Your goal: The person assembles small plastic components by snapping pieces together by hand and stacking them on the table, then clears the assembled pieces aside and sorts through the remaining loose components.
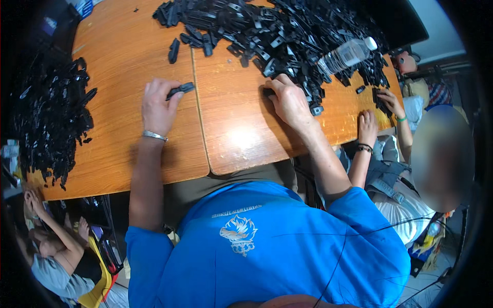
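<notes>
Between the thumb and fingers of my left hand (158,105) is a small black plastic part (181,90), held just above the wooden table left of its seam. My right hand (290,102) is closed, fingers curled down at the near edge of the big heap of black plastic parts (277,36). A dark piece (268,93) shows at its fingertips, partly hidden by the hand. One loose black part (174,51) lies on the table beyond my left hand. A pale-ended part (317,110) lies right of my right wrist.
A clear plastic bottle (347,55) lies on the heap. Another pile of glossy black parts (51,118) covers the table's left side. At the right, a co-worker's hands (377,115) rest by the table edge, one on a black part. Another person sits at the lower left.
</notes>
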`<state>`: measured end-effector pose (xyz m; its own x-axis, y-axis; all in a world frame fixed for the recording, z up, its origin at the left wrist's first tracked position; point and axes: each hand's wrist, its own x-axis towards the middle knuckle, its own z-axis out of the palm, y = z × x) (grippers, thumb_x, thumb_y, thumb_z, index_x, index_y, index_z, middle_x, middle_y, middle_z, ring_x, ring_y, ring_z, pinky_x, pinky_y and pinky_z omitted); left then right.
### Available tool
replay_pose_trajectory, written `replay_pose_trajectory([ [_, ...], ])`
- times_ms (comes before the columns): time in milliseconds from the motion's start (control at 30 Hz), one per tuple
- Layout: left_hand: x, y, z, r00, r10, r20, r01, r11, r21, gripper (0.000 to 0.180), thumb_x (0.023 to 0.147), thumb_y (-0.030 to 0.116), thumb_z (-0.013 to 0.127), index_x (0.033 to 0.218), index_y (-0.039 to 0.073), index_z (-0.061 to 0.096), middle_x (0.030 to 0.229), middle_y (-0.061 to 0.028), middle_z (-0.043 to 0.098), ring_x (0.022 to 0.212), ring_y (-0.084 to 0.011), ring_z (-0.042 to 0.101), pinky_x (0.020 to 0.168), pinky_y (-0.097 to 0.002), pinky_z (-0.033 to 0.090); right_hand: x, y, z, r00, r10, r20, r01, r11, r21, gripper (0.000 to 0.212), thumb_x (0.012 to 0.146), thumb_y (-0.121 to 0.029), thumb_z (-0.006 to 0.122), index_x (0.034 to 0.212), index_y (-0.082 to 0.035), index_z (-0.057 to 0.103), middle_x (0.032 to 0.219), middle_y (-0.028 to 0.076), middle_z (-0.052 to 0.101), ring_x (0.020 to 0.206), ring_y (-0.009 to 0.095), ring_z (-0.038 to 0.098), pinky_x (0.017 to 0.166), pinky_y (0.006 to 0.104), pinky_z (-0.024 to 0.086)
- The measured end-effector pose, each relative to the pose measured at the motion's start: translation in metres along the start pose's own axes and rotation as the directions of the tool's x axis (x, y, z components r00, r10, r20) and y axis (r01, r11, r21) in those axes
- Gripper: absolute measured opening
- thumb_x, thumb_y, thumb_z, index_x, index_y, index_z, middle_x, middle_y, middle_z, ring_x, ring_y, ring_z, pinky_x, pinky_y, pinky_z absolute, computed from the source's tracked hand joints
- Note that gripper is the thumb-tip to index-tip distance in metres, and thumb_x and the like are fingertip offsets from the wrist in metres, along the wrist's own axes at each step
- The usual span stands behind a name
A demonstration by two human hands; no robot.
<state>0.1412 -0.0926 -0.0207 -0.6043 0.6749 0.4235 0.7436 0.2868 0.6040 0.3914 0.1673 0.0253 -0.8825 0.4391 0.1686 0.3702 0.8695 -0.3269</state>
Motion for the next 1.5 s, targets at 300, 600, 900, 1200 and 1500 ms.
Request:
replay_pose_trajectory([
  [300, 0.004, 0.002, -0.008, 0.998, -0.038, 0.058, 0.046, 0.99, -0.13, 0.029, 0.083, 0.006, 0.086, 0.111, 0.006, 0.077, 0.108, -0.0113, 0.07, 0.107, -0.033, 0.065, 0.092, -0.0442, 0.055, 0.027, -0.084, 0.056, 0.992, 0.128, 0.022, -0.096, 0.612, 0.785, 0.028, 0.087, -0.004, 0.087, 0.11, -0.004, 0.072, 0.092, 0.008, 0.071, 0.088, 0.018, 0.071, 0.081, 0.0328, 0.058],
  [600, 0.005, -0.003, -0.018, 0.997, -0.06, 0.051, 0.062, 0.997, -0.04, 0.023, 0.084, 0.004, 0.086, 0.104, 0.003, 0.075, 0.103, -0.0108, 0.067, 0.1, -0.0303, 0.064, 0.088, -0.041, 0.054, 0.041, -0.099, 0.045, 0.994, -0.1, 0.039, 0.091, 0.977, 0.195, 0.021, 0.085, -0.01, 0.086, 0.104, -0.005, 0.078, 0.102, 0.014, 0.073, 0.097, 0.035, 0.073, 0.081, 0.0462, 0.059],
  [900, 0.007, -0.007, -0.017, 0.995, -0.059, 0.074, 0.063, 0.997, -0.049, 0.021, 0.083, 0.007, 0.088, 0.099, 0.002, 0.076, 0.096, -0.0113, 0.067, 0.096, -0.0312, 0.065, 0.085, -0.0414, 0.052, 0.08, -0.119, 0.063, 0.977, -0.204, -0.057, 0.212, 0.924, 0.318, 0.021, 0.083, -0.007, 0.086, 0.103, -0.005, 0.08, 0.104, 0.013, 0.07, 0.096, 0.036, 0.073, 0.08, 0.0463, 0.059],
  [1200, 0.01, -0.007, -0.012, 0.997, -0.034, 0.065, 0.042, 0.991, -0.124, 0.02, 0.081, 0.003, 0.087, 0.096, -0.001, 0.074, 0.096, -0.0126, 0.066, 0.091, -0.0309, 0.067, 0.08, -0.0398, 0.054, 0.093, -0.105, 0.058, 0.949, -0.313, 0.02, 0.299, 0.923, 0.243, 0.017, 0.081, -0.007, 0.083, 0.097, -0.004, 0.079, 0.101, 0.014, 0.067, 0.093, 0.038, 0.072, 0.078, 0.0478, 0.059],
  [1500, 0.013, -0.009, -0.013, 0.995, -0.054, 0.09, 0.073, 0.971, -0.227, 0.018, 0.08, 0.004, 0.085, 0.093, 0.0, 0.073, 0.09, -0.0124, 0.065, 0.084, -0.0293, 0.067, 0.074, -0.0372, 0.055, 0.111, -0.114, 0.084, 0.897, -0.442, 0.003, 0.42, 0.854, 0.309, 0.015, 0.078, -0.01, 0.084, 0.085, -0.002, 0.074, 0.099, 0.015, 0.067, 0.085, 0.039, 0.072, 0.074, 0.0499, 0.06],
])
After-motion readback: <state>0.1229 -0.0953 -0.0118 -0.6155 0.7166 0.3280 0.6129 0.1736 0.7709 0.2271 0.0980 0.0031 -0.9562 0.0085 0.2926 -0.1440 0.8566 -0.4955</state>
